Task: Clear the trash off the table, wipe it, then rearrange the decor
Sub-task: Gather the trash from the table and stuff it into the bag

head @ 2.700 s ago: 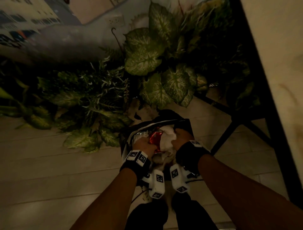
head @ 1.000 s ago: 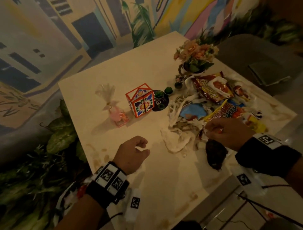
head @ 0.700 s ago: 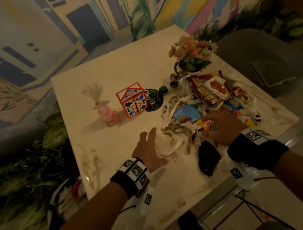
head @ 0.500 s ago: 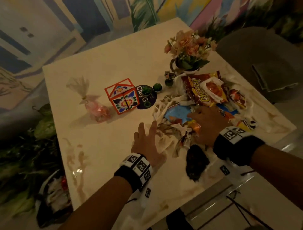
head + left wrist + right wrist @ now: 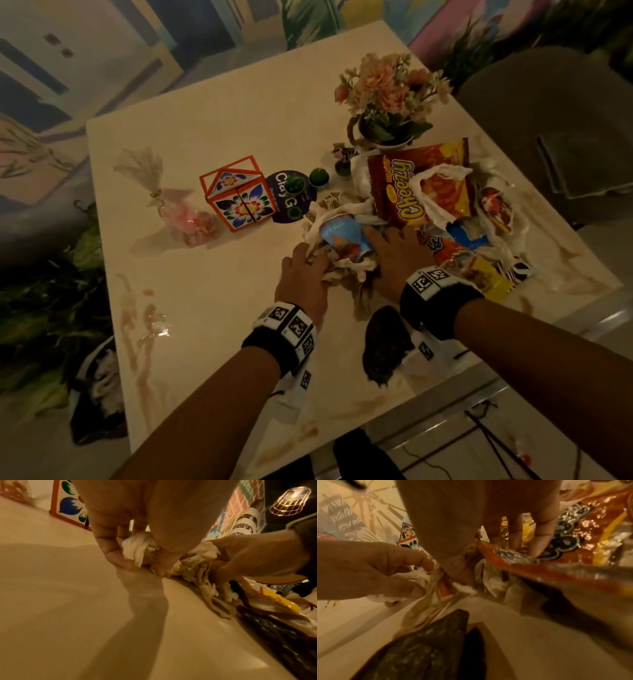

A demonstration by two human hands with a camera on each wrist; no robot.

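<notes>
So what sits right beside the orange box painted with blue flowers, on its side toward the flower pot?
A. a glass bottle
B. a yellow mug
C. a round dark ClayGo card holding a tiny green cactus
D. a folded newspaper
C: the round dark ClayGo card with a tiny green cactus touches the orange flower-painted box.

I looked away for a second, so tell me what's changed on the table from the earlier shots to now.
Both hands left the trash bag on the floor and came up to the table. The left hand, open a moment ago, now grips the crumpled napkins; the right hand slid left onto the same heap. The decor and the Cheezy bag stayed put.
</notes>
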